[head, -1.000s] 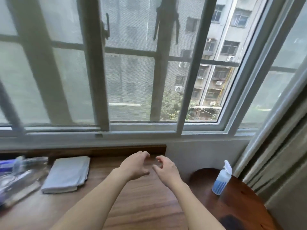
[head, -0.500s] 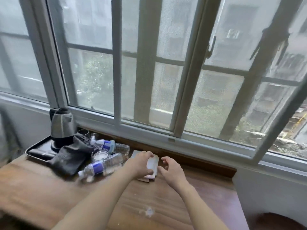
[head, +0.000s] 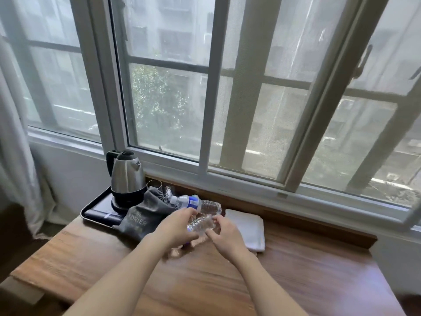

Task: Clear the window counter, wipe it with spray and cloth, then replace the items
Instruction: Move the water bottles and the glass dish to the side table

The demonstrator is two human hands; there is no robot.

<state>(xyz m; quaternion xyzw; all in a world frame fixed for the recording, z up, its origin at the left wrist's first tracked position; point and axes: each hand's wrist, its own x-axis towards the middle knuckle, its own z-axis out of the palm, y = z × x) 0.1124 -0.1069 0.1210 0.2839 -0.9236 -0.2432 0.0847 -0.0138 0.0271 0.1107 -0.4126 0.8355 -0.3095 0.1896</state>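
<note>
Two clear water bottles with blue labels lie on the wooden counter point(head: 296, 270) under the window. My left hand point(head: 177, 226) and my right hand point(head: 224, 231) both grip the nearer water bottle point(head: 201, 222), which lies on its side between them. The second water bottle point(head: 196, 205) lies just behind it. A folded white cloth point(head: 248, 229) sits flat to the right of my right hand, close to the sill.
At the counter's left end a black tray point(head: 95, 213) carries a steel kettle point(head: 126, 176), glasses point(head: 155, 185) and a grey dryer bag point(head: 145, 215). A curtain point(head: 16, 156) hangs at the far left. The window frame point(head: 250, 188) runs along the back.
The view has swung left from the right end of the counter. My hands have moved from the cloth to the nearer water bottle and closed on it.
</note>
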